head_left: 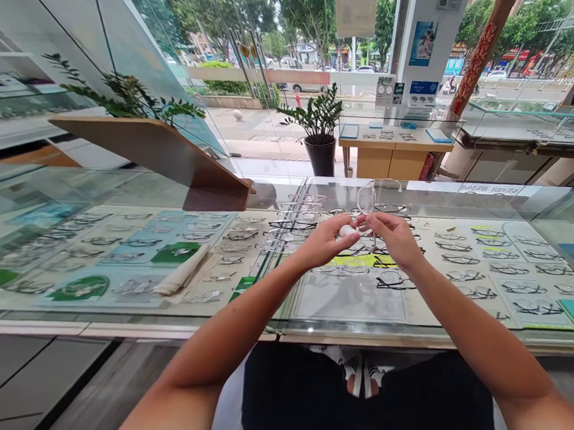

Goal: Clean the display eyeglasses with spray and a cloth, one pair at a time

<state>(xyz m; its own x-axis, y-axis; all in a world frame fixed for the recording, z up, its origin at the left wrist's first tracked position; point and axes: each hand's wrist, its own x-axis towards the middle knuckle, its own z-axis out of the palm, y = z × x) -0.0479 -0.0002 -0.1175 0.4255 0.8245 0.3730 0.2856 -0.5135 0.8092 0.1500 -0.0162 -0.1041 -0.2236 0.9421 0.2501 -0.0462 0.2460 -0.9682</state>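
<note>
Both my hands are held close together above the glass counter. My right hand [395, 238] is closed, its thumb and fingers pinching a pair of thin-framed eyeglasses [366, 200]. One clear round lens stands up above the fingertips, and the lower part hangs between the hands. My left hand [330, 239] is closed on a small white wad [347, 231], right beside the eyeglasses; what it is made of I cannot tell. Below the hands, loose eyeglasses [391, 280] lie on the counter top, with a row of frames [294, 225] to the left.
The glass display counter [351, 330] runs across in front of me, with many spectacle frames inside. A folded beige cloth [184, 272] lies at left. Behind it a brown wooden board [158, 148] slants up. A potted plant [321, 155] stands beyond the counter, near the window.
</note>
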